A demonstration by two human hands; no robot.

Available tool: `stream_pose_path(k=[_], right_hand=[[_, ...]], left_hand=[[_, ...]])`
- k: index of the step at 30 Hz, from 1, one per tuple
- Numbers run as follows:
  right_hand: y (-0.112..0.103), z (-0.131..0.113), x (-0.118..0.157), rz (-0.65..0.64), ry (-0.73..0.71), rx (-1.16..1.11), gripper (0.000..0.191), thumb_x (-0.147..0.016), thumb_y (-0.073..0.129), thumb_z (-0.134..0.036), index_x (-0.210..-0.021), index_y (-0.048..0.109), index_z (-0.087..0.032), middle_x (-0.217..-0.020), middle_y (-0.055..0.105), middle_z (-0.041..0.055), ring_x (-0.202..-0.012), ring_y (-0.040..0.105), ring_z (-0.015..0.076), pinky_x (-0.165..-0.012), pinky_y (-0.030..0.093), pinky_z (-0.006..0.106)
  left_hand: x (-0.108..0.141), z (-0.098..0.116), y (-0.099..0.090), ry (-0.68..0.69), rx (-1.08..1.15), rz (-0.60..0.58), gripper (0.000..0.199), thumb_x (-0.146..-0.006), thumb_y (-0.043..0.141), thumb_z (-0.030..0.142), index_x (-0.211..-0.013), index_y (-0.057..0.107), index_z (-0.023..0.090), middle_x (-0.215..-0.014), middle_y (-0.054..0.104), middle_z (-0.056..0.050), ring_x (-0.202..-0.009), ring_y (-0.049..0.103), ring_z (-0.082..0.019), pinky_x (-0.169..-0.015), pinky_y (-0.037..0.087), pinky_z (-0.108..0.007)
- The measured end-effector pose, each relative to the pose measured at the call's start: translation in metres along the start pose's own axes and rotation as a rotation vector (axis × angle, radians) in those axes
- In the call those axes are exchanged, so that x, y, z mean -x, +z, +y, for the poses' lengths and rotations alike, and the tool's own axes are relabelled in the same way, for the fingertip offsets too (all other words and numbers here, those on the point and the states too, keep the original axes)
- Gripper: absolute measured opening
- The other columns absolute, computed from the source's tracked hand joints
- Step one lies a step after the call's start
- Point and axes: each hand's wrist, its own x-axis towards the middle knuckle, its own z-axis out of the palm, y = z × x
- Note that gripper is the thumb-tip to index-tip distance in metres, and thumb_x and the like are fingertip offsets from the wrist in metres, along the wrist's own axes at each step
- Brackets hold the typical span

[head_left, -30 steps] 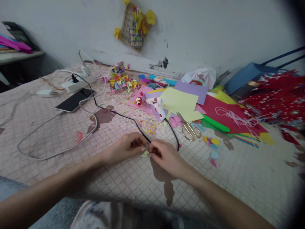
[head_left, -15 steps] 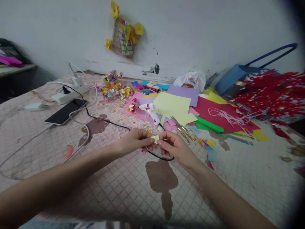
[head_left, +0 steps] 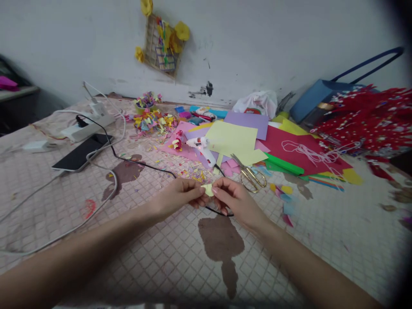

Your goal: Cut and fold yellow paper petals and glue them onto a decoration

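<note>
Small pale-yellow paper piece (head_left: 208, 190) between two hands, over table (head_left: 154, 266), well in from near edge; left hand (head_left: 188, 193) pinching its left side, right hand (head_left: 233, 195) its right, both grips narrow, fingertips close together; black cable (head_left: 144, 164) running behind hands; glue gun (head_left: 206, 153) beyond them toward far edge; gold-handled scissors (head_left: 247, 171) just beyond right hand

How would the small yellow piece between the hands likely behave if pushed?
The small yellow piece looks thin and papery, so it would probably bend or crease rather than resist. It is tiny beside the left hand and right hand, so it is likely light and easily nudged.
</note>
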Motion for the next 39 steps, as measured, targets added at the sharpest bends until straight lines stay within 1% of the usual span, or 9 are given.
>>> stream_pose_path(k=[6, 12, 17, 21, 24, 27, 30, 33, 39], right_hand=[[0.002, 0.003, 0.000, -0.016, 0.017, 0.028, 0.019, -0.081, 0.056, -0.035, -0.073, 0.050, -0.018, -0.053, 0.047, -0.0064, -0.045, 0.043, 0.0062, -0.039, 0.034, 0.016], [0.003, 0.002, 0.001, 0.012, 0.045, 0.003, 0.019, -0.080, 0.056, -0.033, -0.071, 0.049, -0.018, -0.052, 0.046, -0.0069, -0.043, 0.041, 0.0051, -0.038, 0.033, 0.015], [0.003, 0.003, 0.001, 0.005, 0.058, -0.021, 0.020, -0.080, 0.057, -0.033, -0.071, 0.049, -0.018, -0.052, 0.047, -0.0067, -0.043, 0.041, 0.0050, -0.038, 0.032, 0.015], [0.002, 0.004, 0.001, 0.005, 0.046, -0.019, 0.019, -0.081, 0.056, -0.033, -0.071, 0.048, -0.018, -0.052, 0.047, -0.0066, -0.043, 0.041, 0.0050, -0.038, 0.032, 0.015], [0.003, 0.004, 0.002, -0.003, 0.047, -0.017, 0.020, -0.082, 0.055, -0.034, -0.072, 0.048, -0.018, -0.052, 0.047, -0.0065, -0.043, 0.040, 0.0052, -0.038, 0.032, 0.015], [0.005, 0.003, 0.001, -0.002, 0.051, -0.001, 0.022, -0.081, 0.056, -0.036, -0.071, 0.049, -0.018, -0.051, 0.046, -0.0066, -0.043, 0.041, 0.0055, -0.038, 0.033, 0.015], [0.008, 0.004, 0.000, -0.014, 0.048, 0.011, 0.024, -0.081, 0.055, -0.040, -0.073, 0.050, -0.018, -0.053, 0.047, -0.0062, -0.044, 0.043, 0.0057, -0.038, 0.034, 0.015], [0.008, 0.007, -0.001, -0.011, 0.035, 0.020, 0.025, -0.081, 0.055, -0.041, -0.074, 0.051, -0.017, -0.057, 0.049, -0.0053, -0.045, 0.044, 0.0055, -0.038, 0.035, 0.015], [0.004, 0.012, -0.002, 0.021, -0.016, 0.009, 0.023, -0.083, 0.052, -0.040, -0.075, 0.051, -0.018, -0.056, 0.050, -0.0054, -0.046, 0.044, 0.0057, -0.040, 0.035, 0.015]], left_hand=[[0.001, 0.000, 0.003, 0.060, -0.088, 0.025, 0.023, -0.081, 0.055, 0.031, -0.069, 0.059, 0.012, -0.067, 0.064, -0.001, -0.058, 0.055, -0.008, -0.059, 0.044, -0.022], [0.002, 0.000, 0.004, 0.019, -0.022, -0.024, 0.029, -0.081, 0.054, 0.038, -0.075, 0.062, 0.011, -0.072, 0.064, -0.003, -0.062, 0.056, -0.009, -0.062, 0.045, -0.023], [0.002, -0.002, 0.004, -0.012, 0.032, -0.008, 0.028, -0.077, 0.059, 0.038, -0.074, 0.060, 0.011, -0.074, 0.065, -0.003, -0.062, 0.055, -0.009, -0.062, 0.045, -0.023], [0.001, -0.006, 0.005, 0.009, 0.028, 0.008, 0.028, -0.078, 0.057, 0.039, -0.073, 0.058, 0.011, -0.073, 0.064, -0.003, -0.062, 0.055, -0.009, -0.061, 0.043, -0.023], [0.001, -0.007, 0.007, 0.074, -0.077, 0.030, 0.027, -0.081, 0.051, 0.037, -0.072, 0.055, 0.012, -0.069, 0.061, -0.001, -0.059, 0.052, -0.009, -0.059, 0.042, -0.022], [0.003, -0.006, 0.009, 0.158, -0.257, 0.097, 0.026, -0.082, 0.048, 0.034, -0.067, 0.052, 0.014, -0.062, 0.055, 0.001, -0.057, 0.048, -0.009, -0.055, 0.038, -0.022], [0.005, -0.005, 0.011, 0.191, -0.419, 0.144, 0.025, -0.083, 0.047, 0.031, -0.065, 0.050, 0.014, -0.061, 0.052, 0.001, -0.056, 0.045, -0.009, -0.053, 0.035, -0.022], [0.006, -0.007, 0.011, 0.206, -0.455, 0.109, 0.025, -0.084, 0.046, 0.033, -0.068, 0.052, 0.014, -0.064, 0.052, 0.001, -0.058, 0.045, -0.009, -0.054, 0.036, -0.022], [0.002, -0.008, 0.008, 0.106, -0.185, -0.049, 0.028, -0.084, 0.046, 0.037, -0.078, 0.056, 0.012, -0.073, 0.059, -0.003, -0.065, 0.053, -0.011, -0.063, 0.043, -0.025]])
